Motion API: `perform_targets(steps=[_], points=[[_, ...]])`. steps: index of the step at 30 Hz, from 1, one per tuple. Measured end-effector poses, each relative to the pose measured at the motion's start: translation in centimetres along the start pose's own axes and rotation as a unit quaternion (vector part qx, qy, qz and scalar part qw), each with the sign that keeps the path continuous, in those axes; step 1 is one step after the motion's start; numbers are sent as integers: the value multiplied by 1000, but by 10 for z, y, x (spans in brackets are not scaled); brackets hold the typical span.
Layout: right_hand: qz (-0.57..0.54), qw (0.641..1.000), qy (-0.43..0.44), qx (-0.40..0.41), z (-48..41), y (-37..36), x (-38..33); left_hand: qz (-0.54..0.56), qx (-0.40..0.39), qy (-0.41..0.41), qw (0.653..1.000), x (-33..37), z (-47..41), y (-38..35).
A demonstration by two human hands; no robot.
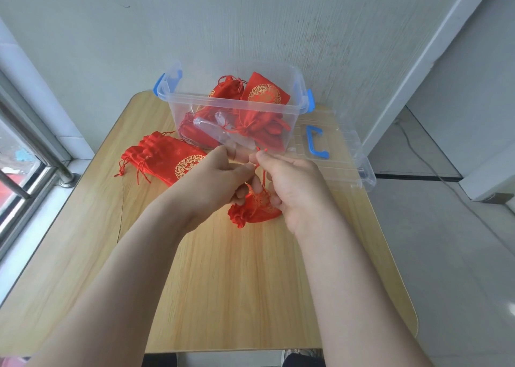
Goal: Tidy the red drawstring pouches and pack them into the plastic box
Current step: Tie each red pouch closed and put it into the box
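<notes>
Two hands meet just above the middle of the table (250, 283), close to the near wall of the box. The left hand (223, 182) and the right hand (292, 188) are side by side with their fingertips almost touching. Both are clamped on one small red pouch (256, 209). The lower fingers of each hand curl round its gathered neck, while thumb and forefinger pinch its red drawstring (262, 171), which runs up between the hands. The pouch body, red with gold print, hangs below the fingers, its ruffled mouth turned toward the left edge. Whether it touches the table cannot be told.

The clear plastic box (178, 107) stands uncovered at the far edge, with a blue latch (159, 86) at each end. Several packed pouches (262, 121) lie inside. Most are cinched shut, and one flat pouch with a round gold emblem leans against the far wall.

A stack of flat pouches (164, 157) lies on the table just beside the near left corner of the box, with mouths and cords pointing toward the left edge. The clear lid (345, 160), with its blue handle (316, 143), lies at the far right corner beside the box and overhangs the right edge.

A window frame (25, 154) runs beyond the left edge, and a cable (434, 168) lies on the floor to the right.
</notes>
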State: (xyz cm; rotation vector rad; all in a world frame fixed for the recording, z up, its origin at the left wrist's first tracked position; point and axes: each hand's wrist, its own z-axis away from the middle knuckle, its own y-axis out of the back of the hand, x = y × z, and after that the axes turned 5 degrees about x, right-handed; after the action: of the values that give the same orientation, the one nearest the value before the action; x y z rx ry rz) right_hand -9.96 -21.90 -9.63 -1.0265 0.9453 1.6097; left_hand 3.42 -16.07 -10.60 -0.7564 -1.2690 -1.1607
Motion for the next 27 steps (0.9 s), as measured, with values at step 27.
perform_targets(steps=[27], points=[[268, 926, 251, 85, -13, 9, 13, -67, -8, 61, 996, 3, 3, 4]])
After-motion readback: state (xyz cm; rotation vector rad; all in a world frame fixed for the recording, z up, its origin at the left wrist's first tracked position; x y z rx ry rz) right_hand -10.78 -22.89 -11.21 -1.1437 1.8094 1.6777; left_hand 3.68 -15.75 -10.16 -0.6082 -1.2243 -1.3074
